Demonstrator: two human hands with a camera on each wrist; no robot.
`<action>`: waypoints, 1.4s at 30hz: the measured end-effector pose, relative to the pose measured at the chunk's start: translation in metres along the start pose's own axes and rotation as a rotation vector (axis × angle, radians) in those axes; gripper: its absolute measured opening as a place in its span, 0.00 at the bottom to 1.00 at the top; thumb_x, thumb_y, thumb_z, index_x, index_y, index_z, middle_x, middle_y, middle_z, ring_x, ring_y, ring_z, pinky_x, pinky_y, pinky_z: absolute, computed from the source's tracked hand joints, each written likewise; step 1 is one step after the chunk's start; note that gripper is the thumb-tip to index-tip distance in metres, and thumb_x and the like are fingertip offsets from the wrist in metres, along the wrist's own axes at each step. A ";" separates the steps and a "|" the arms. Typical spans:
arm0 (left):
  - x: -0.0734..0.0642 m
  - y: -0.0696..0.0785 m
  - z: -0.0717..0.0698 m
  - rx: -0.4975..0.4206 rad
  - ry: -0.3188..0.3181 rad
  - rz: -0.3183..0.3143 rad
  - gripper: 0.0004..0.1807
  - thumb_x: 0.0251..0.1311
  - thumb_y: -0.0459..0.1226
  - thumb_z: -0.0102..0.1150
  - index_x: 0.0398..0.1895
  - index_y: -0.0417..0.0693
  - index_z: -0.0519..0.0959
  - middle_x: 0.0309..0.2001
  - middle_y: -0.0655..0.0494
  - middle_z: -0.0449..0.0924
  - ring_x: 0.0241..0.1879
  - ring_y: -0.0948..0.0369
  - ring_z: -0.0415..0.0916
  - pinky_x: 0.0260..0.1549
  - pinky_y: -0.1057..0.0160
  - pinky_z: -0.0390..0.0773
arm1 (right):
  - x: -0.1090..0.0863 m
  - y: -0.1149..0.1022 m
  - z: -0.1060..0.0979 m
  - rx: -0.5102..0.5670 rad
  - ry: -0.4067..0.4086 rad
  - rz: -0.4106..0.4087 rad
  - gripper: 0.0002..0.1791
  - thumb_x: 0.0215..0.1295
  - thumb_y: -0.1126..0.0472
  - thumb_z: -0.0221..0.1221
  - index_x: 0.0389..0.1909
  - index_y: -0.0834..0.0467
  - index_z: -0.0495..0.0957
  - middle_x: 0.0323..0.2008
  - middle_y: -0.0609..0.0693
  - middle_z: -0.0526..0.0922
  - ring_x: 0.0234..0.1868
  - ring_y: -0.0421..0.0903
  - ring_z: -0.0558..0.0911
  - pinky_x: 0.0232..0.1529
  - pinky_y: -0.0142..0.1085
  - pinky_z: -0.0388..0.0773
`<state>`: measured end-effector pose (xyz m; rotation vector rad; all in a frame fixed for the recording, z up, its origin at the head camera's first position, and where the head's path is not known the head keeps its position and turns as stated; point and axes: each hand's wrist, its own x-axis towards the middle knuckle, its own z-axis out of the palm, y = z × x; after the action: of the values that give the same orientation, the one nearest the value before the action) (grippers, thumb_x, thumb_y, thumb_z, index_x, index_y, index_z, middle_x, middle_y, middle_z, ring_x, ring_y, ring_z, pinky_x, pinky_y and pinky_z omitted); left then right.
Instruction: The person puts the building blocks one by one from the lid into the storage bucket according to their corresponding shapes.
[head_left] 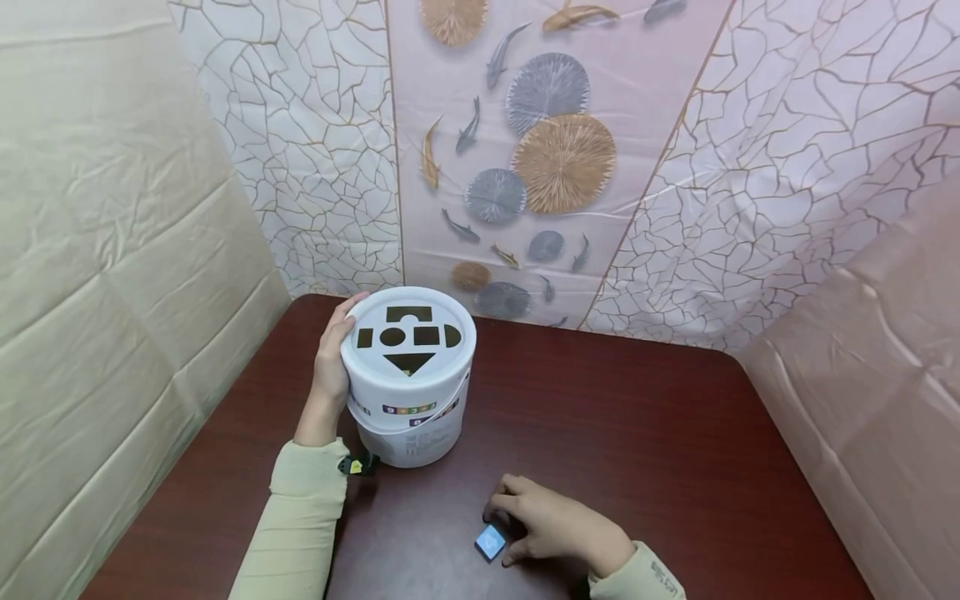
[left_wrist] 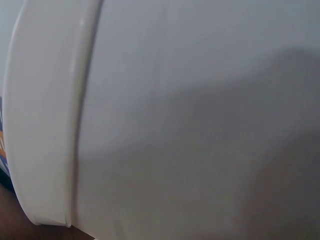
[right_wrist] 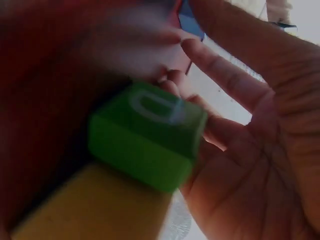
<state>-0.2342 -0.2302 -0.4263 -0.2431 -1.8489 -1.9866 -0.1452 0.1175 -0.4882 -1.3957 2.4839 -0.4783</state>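
My left hand point(head_left: 330, 358) holds the left side of a white bucket point(head_left: 412, 442), its fingers at the rim of the lid point(head_left: 408, 292). Several shaped holes pierce that lid. In the left wrist view the bucket wall point(left_wrist: 200, 75) fills nearly everything. Lower down on the table, my right hand point(head_left: 551, 521) has its thumb and curled fingers around a small blue block point(head_left: 490, 542) with a pale mark. The right wrist view shows this blue block point(right_wrist: 190, 22) between thumb and fingertips. Whether it touches the table is unclear.
Close to the right palm are a green block point(right_wrist: 145, 135) marked with a white 0 and a yellow block point(right_wrist: 95, 205). The dark red table point(head_left: 637, 417) meets patterned cloth point(head_left: 480, 167) at the back. Plain cloth hangs at both sides.
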 end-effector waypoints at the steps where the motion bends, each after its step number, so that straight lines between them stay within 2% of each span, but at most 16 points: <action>1: 0.000 0.000 0.000 0.000 0.000 0.001 0.27 0.74 0.47 0.33 0.72 0.55 0.68 0.66 0.54 0.70 0.64 0.57 0.67 0.66 0.47 0.60 | 0.000 0.001 0.002 -0.015 0.019 -0.015 0.23 0.49 0.49 0.77 0.45 0.47 0.80 0.39 0.39 0.69 0.37 0.32 0.67 0.38 0.24 0.69; 3: -0.001 0.000 0.000 0.002 -0.001 0.004 0.27 0.74 0.47 0.33 0.72 0.56 0.68 0.66 0.54 0.70 0.64 0.57 0.67 0.66 0.48 0.60 | 0.001 0.002 0.005 -0.046 0.051 -0.042 0.21 0.50 0.49 0.77 0.41 0.47 0.79 0.37 0.39 0.69 0.37 0.32 0.67 0.38 0.23 0.68; 5: 0.000 0.000 0.000 0.001 -0.003 0.007 0.27 0.74 0.47 0.32 0.72 0.56 0.68 0.67 0.54 0.69 0.64 0.57 0.66 0.66 0.50 0.60 | 0.001 0.002 0.007 -0.050 0.065 -0.050 0.21 0.51 0.49 0.76 0.42 0.48 0.79 0.37 0.39 0.70 0.37 0.32 0.67 0.38 0.23 0.68; 11: 0.000 -0.001 0.000 0.001 -0.002 0.008 0.27 0.74 0.47 0.32 0.72 0.55 0.67 0.67 0.54 0.69 0.65 0.57 0.66 0.67 0.48 0.59 | 0.002 -0.001 0.009 -0.015 0.051 -0.052 0.32 0.54 0.46 0.75 0.60 0.47 0.77 0.46 0.38 0.73 0.43 0.32 0.73 0.44 0.26 0.73; 15: 0.000 -0.002 0.000 0.000 -0.004 0.004 0.27 0.74 0.47 0.33 0.73 0.55 0.67 0.67 0.54 0.69 0.65 0.57 0.66 0.66 0.52 0.60 | 0.005 -0.003 0.012 -0.045 0.065 -0.107 0.23 0.56 0.45 0.73 0.53 0.45 0.81 0.46 0.37 0.74 0.45 0.31 0.73 0.46 0.24 0.72; 19: -0.001 -0.003 0.000 -0.003 -0.007 -0.003 0.27 0.75 0.47 0.32 0.73 0.55 0.67 0.67 0.54 0.69 0.65 0.57 0.66 0.65 0.56 0.61 | 0.009 -0.003 0.016 -0.052 0.094 -0.157 0.18 0.57 0.45 0.72 0.45 0.46 0.82 0.41 0.37 0.76 0.40 0.29 0.74 0.43 0.19 0.70; 25: -0.001 -0.001 0.000 0.008 -0.006 -0.002 0.27 0.75 0.47 0.32 0.73 0.56 0.67 0.68 0.54 0.68 0.65 0.57 0.65 0.65 0.56 0.61 | 0.011 -0.003 0.012 0.082 0.108 -0.185 0.14 0.65 0.46 0.67 0.43 0.50 0.79 0.34 0.37 0.79 0.33 0.29 0.76 0.37 0.17 0.69; 28: -0.001 0.000 0.000 0.007 -0.003 0.000 0.27 0.74 0.47 0.32 0.73 0.56 0.67 0.67 0.55 0.69 0.65 0.58 0.65 0.66 0.55 0.61 | 0.014 -0.003 0.004 0.163 0.136 -0.217 0.11 0.66 0.50 0.66 0.42 0.51 0.77 0.33 0.39 0.80 0.33 0.30 0.79 0.36 0.19 0.73; 33: -0.001 0.000 0.000 -0.005 -0.001 0.006 0.27 0.75 0.46 0.32 0.73 0.55 0.67 0.67 0.53 0.69 0.65 0.57 0.66 0.67 0.49 0.59 | 0.018 -0.004 -0.013 0.253 0.242 -0.240 0.12 0.66 0.55 0.66 0.46 0.49 0.76 0.38 0.36 0.81 0.42 0.31 0.82 0.42 0.30 0.81; 36: -0.001 0.000 0.000 -0.010 -0.003 0.006 0.27 0.75 0.46 0.32 0.73 0.54 0.67 0.67 0.53 0.68 0.65 0.57 0.65 0.67 0.50 0.59 | 0.019 -0.005 -0.024 0.268 0.340 -0.252 0.15 0.65 0.57 0.66 0.51 0.49 0.75 0.41 0.35 0.81 0.45 0.32 0.82 0.44 0.35 0.82; 39: -0.001 0.000 0.000 -0.010 -0.003 0.004 0.27 0.75 0.46 0.32 0.73 0.54 0.67 0.68 0.54 0.68 0.65 0.57 0.65 0.66 0.54 0.60 | 0.021 -0.007 -0.033 0.258 0.448 -0.294 0.19 0.63 0.61 0.68 0.53 0.51 0.75 0.42 0.38 0.81 0.43 0.35 0.82 0.43 0.35 0.82; 42: -0.001 0.000 0.000 -0.010 -0.005 0.003 0.27 0.75 0.46 0.32 0.73 0.54 0.67 0.67 0.53 0.68 0.65 0.57 0.65 0.65 0.56 0.61 | 0.023 -0.009 -0.041 0.284 0.517 -0.292 0.22 0.60 0.64 0.69 0.54 0.53 0.76 0.43 0.40 0.83 0.41 0.37 0.84 0.42 0.35 0.82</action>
<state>-0.2336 -0.2303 -0.4268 -0.2545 -1.8404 -1.9956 -0.1646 0.0999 -0.4485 -1.6809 2.4325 -1.3485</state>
